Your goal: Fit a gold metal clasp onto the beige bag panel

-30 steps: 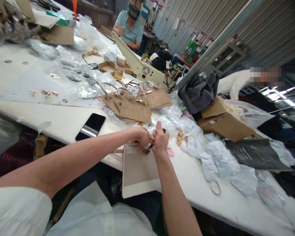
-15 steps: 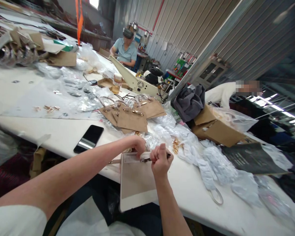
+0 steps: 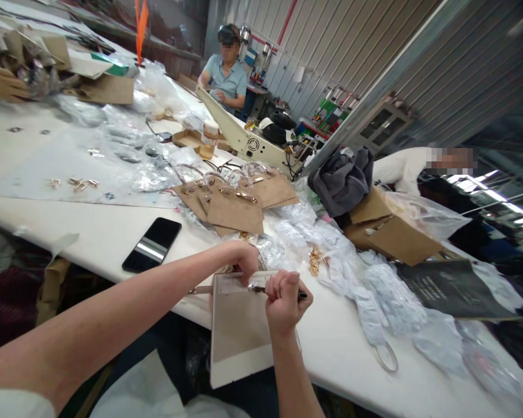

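Observation:
A beige flat bag piece point(image 3: 239, 325) lies half over the near edge of the white table point(image 3: 113, 223). My left hand point(image 3: 244, 258) pinches its top edge, fingers closed on it. My right hand point(image 3: 285, 296) is a fist around a thin dark tool point(image 3: 261, 288), whose metal tip points left at the piece's top edge, close to my left fingers. A small heap of gold metal fittings point(image 3: 316, 259) lies just beyond my right hand.
A black phone point(image 3: 152, 244) lies left of my hands. Brown card pieces point(image 3: 237, 209) with handles, crumpled plastic bags point(image 3: 375, 284), a cardboard box point(image 3: 392, 232), a dark booklet point(image 3: 453, 281) and a grey cloth point(image 3: 342, 177) crowd the table. A seated person point(image 3: 226, 72) works at the far end; another person point(image 3: 414, 165) is at right.
My right hand has shifted rightward away from my left, and the tool now lies level, tip at the piece's top edge. The view has tilted up slightly.

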`<state>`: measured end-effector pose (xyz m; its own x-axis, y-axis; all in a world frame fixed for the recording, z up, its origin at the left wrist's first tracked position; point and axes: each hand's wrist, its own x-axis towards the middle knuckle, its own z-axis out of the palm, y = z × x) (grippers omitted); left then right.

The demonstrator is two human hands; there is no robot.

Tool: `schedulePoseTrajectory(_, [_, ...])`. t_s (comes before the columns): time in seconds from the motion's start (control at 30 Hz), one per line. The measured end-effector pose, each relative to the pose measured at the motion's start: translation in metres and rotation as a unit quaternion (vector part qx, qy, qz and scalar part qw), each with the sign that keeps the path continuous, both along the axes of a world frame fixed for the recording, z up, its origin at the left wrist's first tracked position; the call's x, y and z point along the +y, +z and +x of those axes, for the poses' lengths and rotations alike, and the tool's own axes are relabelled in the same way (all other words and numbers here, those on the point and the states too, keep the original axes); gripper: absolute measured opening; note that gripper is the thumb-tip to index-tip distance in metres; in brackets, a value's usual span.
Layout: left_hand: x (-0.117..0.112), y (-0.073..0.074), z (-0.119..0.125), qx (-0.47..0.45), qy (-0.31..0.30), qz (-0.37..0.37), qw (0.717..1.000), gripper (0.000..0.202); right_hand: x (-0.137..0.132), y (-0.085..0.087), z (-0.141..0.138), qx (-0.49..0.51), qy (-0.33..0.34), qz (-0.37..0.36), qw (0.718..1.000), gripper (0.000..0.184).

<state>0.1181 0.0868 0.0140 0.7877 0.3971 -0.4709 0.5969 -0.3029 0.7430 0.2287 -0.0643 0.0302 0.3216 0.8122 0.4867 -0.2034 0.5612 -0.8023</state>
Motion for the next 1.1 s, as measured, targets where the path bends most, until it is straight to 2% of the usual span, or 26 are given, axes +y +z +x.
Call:
schedulePoseTrajectory(0.1, [0.0, 0.0, -0.001, 0.044, -0.012, -0.004, 0.999, 0.026, 0.004, 0.0, 0.003, 0.009, 0.015, -0.01, 1.0, 0.061])
schedulePoseTrajectory(0.23, [-0.004, 0.004, -0.004, 0.052, 0.002, -0.002, 0.999, 0.026, 0.009, -0.004, 0.004, 0.022, 0.015, -0.024, 0.999, 0.062])
schedulePoseTrajectory(0.37, [-0.009, 0.014, -0.007, 0.058, 0.004, 0.001, 0.998, 0.023, 0.011, -0.008, 0.0, 0.015, -0.008, -0.041, 0.999, 0.064])
schedulePoseTrajectory(0.47, [-0.014, 0.027, -0.008, 0.073, -0.004, 0.021, 0.997, 0.022, 0.016, 0.001, 0.0, 0.014, 0.0, -0.081, 0.997, 0.068])
schedulePoseTrajectory(0.6, [-0.018, 0.037, -0.008, 0.084, -0.014, 0.062, 0.994, 0.031, 0.036, 0.023, 0.006, 0.056, 0.016, -0.157, 0.986, 0.074])
schedulePoseTrajectory(0.73, [-0.019, 0.036, -0.006, 0.092, -0.015, 0.083, 0.992, 0.038, 0.062, 0.034, 0.002, 0.04, 0.018, -0.233, 0.971, 0.075])
schedulePoseTrajectory(0.9, [-0.022, 0.031, -0.008, 0.089, -0.011, 0.088, 0.992, 0.04, 0.08, 0.033, -0.008, -0.003, 0.066, -0.309, 0.949, 0.076])
schedulePoseTrajectory(1.0, [-0.022, 0.028, -0.01, 0.074, -0.007, 0.079, 0.994, 0.033, 0.08, 0.032, -0.009, -0.014, 0.06, -0.311, 0.948, 0.077])
schedulePoseTrajectory(1.1, [-0.019, 0.025, -0.009, 0.055, 0.001, 0.066, 0.996, 0.031, 0.071, 0.028, -0.008, -0.008, 0.051, -0.282, 0.958, 0.076])
